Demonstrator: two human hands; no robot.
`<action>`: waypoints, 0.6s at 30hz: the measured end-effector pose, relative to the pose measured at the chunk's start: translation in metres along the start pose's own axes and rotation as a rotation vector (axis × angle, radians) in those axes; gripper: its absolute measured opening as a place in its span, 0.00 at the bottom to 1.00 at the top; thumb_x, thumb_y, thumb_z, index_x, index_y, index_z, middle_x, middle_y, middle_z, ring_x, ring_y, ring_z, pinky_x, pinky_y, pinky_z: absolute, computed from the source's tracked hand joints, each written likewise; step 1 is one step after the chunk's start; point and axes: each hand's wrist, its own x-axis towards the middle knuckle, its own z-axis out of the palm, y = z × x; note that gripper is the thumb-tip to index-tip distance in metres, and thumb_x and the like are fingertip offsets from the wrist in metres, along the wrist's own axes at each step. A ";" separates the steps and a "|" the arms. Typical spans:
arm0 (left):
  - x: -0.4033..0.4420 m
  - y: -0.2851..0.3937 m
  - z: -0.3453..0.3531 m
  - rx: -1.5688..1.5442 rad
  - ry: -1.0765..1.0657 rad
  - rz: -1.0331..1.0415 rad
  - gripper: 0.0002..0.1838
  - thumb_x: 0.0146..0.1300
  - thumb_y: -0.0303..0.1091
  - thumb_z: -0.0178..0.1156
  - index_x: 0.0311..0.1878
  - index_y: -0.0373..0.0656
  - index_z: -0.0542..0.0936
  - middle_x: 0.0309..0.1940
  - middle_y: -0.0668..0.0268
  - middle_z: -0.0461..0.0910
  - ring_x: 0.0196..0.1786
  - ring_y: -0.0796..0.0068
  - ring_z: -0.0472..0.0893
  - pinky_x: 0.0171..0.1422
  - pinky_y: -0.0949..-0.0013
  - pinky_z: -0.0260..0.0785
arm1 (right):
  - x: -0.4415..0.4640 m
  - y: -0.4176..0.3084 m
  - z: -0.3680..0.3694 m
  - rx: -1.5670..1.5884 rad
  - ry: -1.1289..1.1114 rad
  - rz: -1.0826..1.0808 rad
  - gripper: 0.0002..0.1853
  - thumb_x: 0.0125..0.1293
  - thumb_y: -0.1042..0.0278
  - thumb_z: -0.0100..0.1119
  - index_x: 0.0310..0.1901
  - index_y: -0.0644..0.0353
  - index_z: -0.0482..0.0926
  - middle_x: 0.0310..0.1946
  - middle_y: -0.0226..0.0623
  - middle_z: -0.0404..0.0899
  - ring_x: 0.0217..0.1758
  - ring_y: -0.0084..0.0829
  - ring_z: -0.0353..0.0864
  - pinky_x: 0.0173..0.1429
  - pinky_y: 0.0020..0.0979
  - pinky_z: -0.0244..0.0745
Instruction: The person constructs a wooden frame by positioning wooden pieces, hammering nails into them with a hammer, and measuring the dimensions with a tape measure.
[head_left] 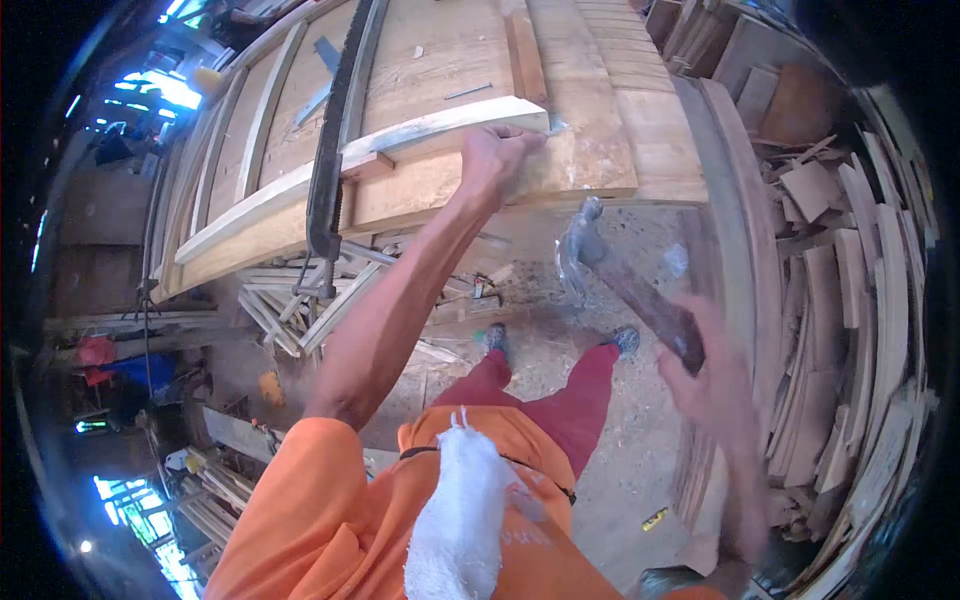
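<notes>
My right hand (705, 365) is wrapped round the handle of a claw hammer (640, 295), whose metal head is raised beside the workbench's near edge. The hand is slightly smeared by motion. At the right end of a pale wooden strip (430, 127), my left hand (497, 158) is closed in a pinch against the wood. What lies between its fingertips, if anything, is hidden. The strip runs along the near side of a wooden frame panel (440, 50). A long dark bar clamp (328, 170) crosses the strip left of my hand, with a small reddish block (368, 167) beside it.
A thin grey rod (468, 91) and a blue-grey tool (313, 103) lie on the panel. Under the bench are loose wood offcuts (340, 310). Stacked boards (830, 330) line the right side. A small yellow item (654, 519) lies on the floor.
</notes>
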 end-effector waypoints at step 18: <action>-0.006 0.008 0.010 -0.175 0.139 -0.109 0.09 0.57 0.29 0.75 0.27 0.36 0.85 0.19 0.67 0.79 0.17 0.77 0.74 0.19 0.66 0.61 | 0.168 0.010 -0.048 -0.322 -0.414 -0.422 0.29 0.62 0.71 0.73 0.66 0.60 0.84 0.44 0.50 0.84 0.51 0.56 0.84 0.56 0.51 0.78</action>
